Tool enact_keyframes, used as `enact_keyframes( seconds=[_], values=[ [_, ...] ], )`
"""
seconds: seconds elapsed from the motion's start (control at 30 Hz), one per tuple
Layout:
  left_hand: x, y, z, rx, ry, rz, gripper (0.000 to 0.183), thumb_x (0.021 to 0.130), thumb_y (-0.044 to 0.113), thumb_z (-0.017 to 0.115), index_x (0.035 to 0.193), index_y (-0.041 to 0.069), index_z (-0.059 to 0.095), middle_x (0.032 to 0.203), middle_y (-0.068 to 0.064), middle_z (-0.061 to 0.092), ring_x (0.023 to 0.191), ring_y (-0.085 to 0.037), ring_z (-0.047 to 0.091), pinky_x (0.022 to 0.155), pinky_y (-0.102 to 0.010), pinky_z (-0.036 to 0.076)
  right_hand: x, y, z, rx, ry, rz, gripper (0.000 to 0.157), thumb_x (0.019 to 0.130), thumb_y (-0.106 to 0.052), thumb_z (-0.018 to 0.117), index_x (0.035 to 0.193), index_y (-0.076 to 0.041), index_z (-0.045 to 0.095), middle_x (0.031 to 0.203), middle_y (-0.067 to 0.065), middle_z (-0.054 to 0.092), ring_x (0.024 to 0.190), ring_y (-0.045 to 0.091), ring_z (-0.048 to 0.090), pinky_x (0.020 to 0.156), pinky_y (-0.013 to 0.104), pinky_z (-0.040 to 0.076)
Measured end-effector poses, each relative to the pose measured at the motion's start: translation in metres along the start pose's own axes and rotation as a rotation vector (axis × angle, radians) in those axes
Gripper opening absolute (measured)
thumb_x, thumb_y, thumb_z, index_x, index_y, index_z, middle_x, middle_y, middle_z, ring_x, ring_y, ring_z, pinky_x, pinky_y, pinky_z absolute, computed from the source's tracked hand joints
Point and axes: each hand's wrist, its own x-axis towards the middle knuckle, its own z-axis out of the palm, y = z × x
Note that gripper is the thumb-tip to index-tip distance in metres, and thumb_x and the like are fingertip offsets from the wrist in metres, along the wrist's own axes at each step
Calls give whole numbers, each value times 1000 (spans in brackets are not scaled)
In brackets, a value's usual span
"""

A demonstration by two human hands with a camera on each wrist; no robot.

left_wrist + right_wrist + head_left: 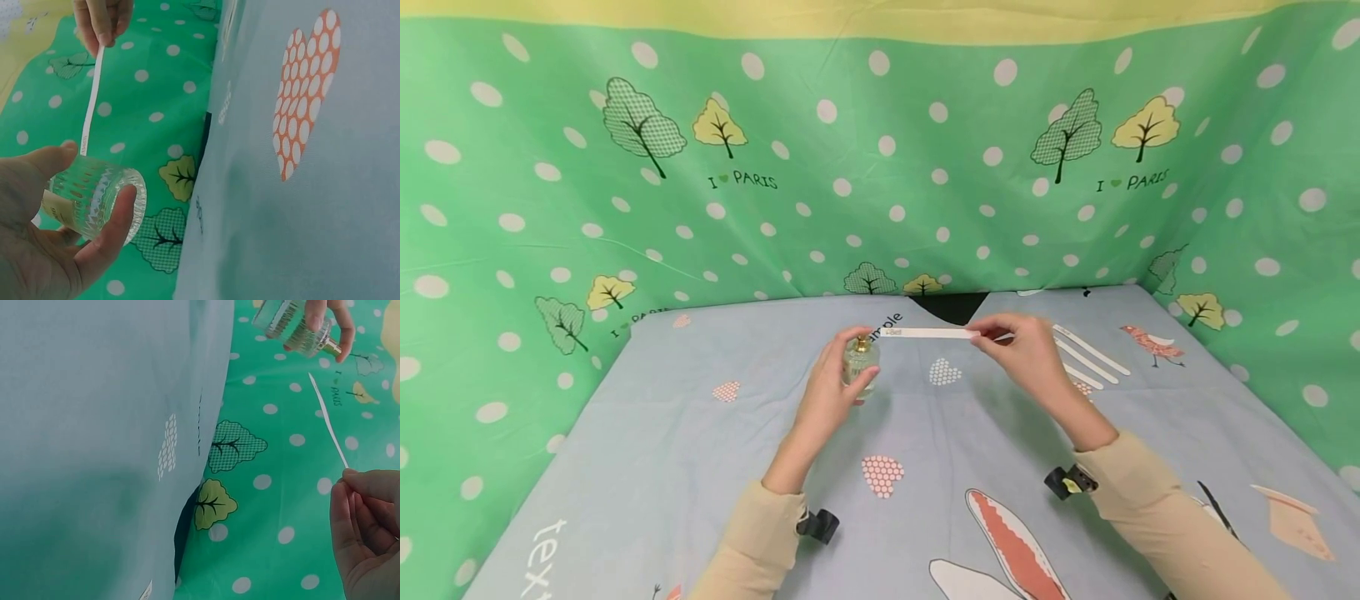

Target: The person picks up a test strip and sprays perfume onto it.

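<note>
Held up over the cloth, a clear glass perfume bottle with a gold spray top sits in the grip of my left hand. In the right wrist view a finger of that hand rests on the gold spray top. The ribbed glass base of the bottle shows between thumb and fingers in the left wrist view. My right hand pinches one end of a white perfume test strip between thumb and fingertips. The strip's free end, bearing small print, points toward the spray top.
Several more white strips lie side by side on the table, behind and right of my right hand. A pale blue printed cloth covers the table. Green dotted curtains stand at the back and both sides.
</note>
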Motion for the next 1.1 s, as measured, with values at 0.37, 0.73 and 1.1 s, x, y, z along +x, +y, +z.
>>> enact_keyframes(
  seconds=[0.37, 0.73, 1.1],
  values=[
    [1, -2, -1, -14, 16, -43, 54, 93, 16, 69, 141, 26, 46, 133, -20, 53, 94, -35, 60, 55, -41, 63, 1, -2, 4, 17, 4, -11, 15, 85, -3, 77, 100, -5, 78, 89, 14, 77, 78, 25, 74, 64, 9, 54],
    [0, 1, -6, 77, 32, 9, 58, 95, 19, 67, 146, 29, 40, 134, -19, 56, 99, -36, 62, 59, -33, 63, 5, 3, -1, -12, 16, 2, 14, 86, -5, 76, 101, -5, 78, 92, 14, 77, 80, 27, 74, 63, 9, 53],
    [-1, 3, -10, 102, 34, 32, 58, 96, 21, 66, 147, 29, 39, 137, -17, 56, 109, -38, 61, 80, -50, 62, 13, 9, -2, -24, 17, 21, 14, 88, -8, 76, 102, -7, 78, 93, 14, 77, 82, 27, 75, 63, 10, 52]
  ],
)
